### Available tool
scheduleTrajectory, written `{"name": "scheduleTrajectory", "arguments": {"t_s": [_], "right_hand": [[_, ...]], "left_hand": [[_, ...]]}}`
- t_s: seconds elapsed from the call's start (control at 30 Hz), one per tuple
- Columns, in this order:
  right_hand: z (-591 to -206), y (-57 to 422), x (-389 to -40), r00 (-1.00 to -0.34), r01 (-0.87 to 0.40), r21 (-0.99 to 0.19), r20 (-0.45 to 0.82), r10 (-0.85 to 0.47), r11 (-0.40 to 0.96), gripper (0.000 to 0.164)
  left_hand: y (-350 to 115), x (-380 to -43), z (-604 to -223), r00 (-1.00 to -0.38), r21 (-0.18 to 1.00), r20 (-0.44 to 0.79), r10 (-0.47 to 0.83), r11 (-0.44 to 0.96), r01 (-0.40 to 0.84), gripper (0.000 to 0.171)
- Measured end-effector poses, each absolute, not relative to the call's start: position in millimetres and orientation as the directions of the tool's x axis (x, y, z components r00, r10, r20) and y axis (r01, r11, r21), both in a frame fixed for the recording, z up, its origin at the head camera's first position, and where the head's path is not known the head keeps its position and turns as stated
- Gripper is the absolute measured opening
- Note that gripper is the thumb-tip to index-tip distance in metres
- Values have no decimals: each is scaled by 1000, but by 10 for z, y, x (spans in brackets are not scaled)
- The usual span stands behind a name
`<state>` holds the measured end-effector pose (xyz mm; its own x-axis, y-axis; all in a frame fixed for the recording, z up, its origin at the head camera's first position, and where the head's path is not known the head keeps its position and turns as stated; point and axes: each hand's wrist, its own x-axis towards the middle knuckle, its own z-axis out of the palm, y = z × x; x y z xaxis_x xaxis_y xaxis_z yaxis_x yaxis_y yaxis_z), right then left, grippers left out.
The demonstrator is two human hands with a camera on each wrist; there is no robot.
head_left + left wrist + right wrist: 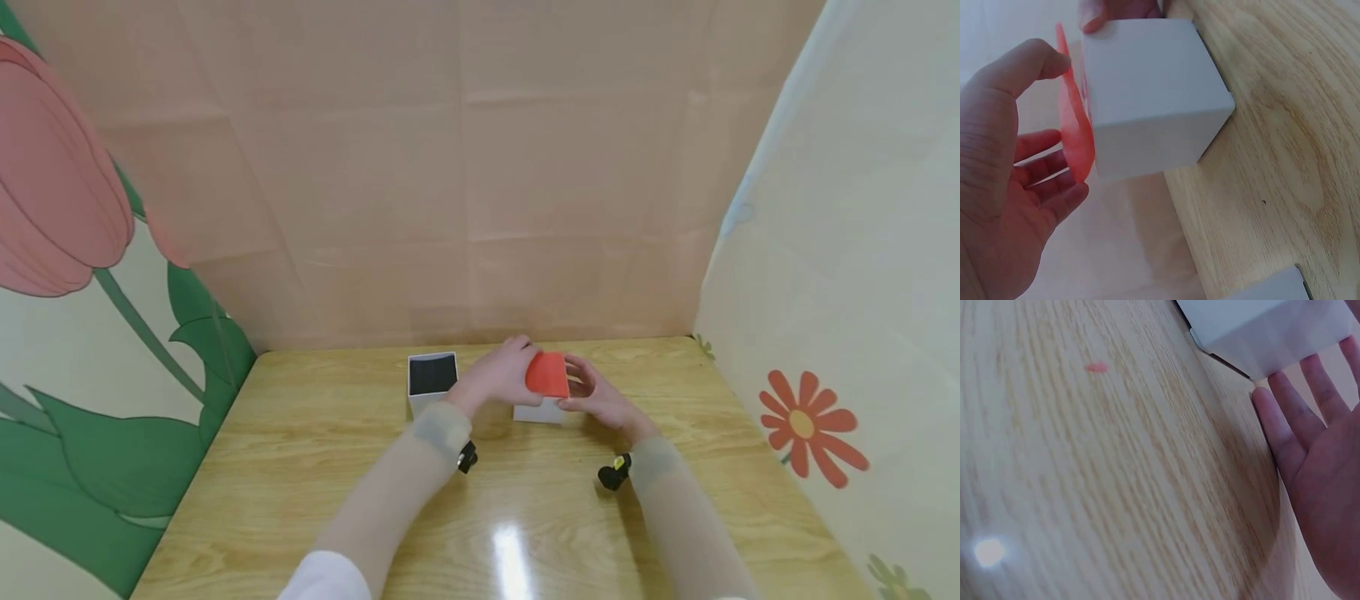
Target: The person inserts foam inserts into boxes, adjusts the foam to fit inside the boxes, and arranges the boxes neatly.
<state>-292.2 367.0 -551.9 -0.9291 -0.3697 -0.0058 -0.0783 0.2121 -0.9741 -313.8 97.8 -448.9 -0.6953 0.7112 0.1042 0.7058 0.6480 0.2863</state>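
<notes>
My left hand [501, 377] pinches a thin, bent red sheet [549, 375] at the top of a white box [538, 412]. In the left wrist view, the thumb lies on one edge of the red sheet [1074, 134] and the fingers on the other, right beside the box's top. The box stands on the table, its inside hidden. At its right side, my right hand [603, 402] holds it between thumb and fingers. From the right wrist, several fingertips touch the wall of the white box [1272, 337].
A second white box [431, 404] with a black inside stands to the left, near the left forearm. Both boxes sit toward the back of the wooden table [315, 475]. A pinkish cloth [465, 208] hangs behind, and a flower-printed cloth [825, 275] lines the right side.
</notes>
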Motion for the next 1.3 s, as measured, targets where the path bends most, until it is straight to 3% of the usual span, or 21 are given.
{"name": "scheduleTrajectory", "arguments": {"t_s": [0.6, 0.93, 1.1, 1.3], "right_hand": [[-5505, 3656, -2893, -928, -69, -974, -17, -373, 215, 92], [-5582, 3678, -2942, -934, -75, -971, -11, -357, 226, 91], [-5569, 3676, -2931, -931, -74, -974, -8, -364, 212, 91], [-5545, 3689, -2917, -928, -85, -976, 5, -373, 200, 91]], "left_hand": [[1070, -3127, -4528, -746, 290, 26, 665, 709, 642, 71], [1017, -3191, -4623, -757, 377, -2, 653, 702, 605, 62], [1032, -3204, -4666, -755, 336, 18, 655, 708, 621, 60], [1135, -3173, -4536, -714, 258, 124, 689, 672, 694, 50]]}}
